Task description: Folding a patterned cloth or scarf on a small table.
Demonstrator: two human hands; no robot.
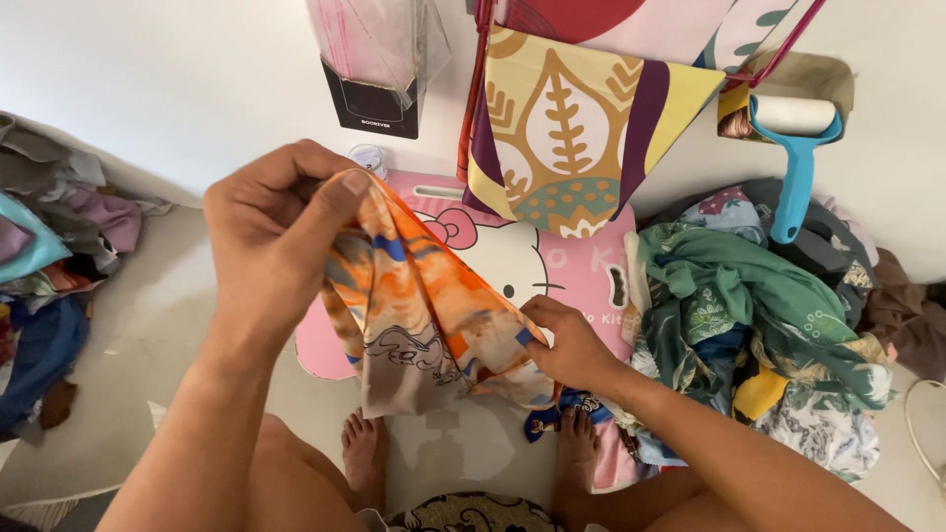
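My left hand (276,232) is raised and pinches the top corner of an orange, blue and grey patterned cloth (424,315). My right hand (567,345) grips the cloth's lower right edge, so it hangs stretched between both hands. Behind the cloth lies a pink board (581,271) with a cartoon cat picture. My bare feet show below the cloth on the pale floor.
A heap of green and floral fabrics (759,335) lies at the right. A blue-handled lint roller (796,148) rests above it. A yellow, purple and cream patterned cloth (572,128) hangs at top centre. More clothes (49,256) pile at the left. A clear-topped black holder (379,69) is on the wall.
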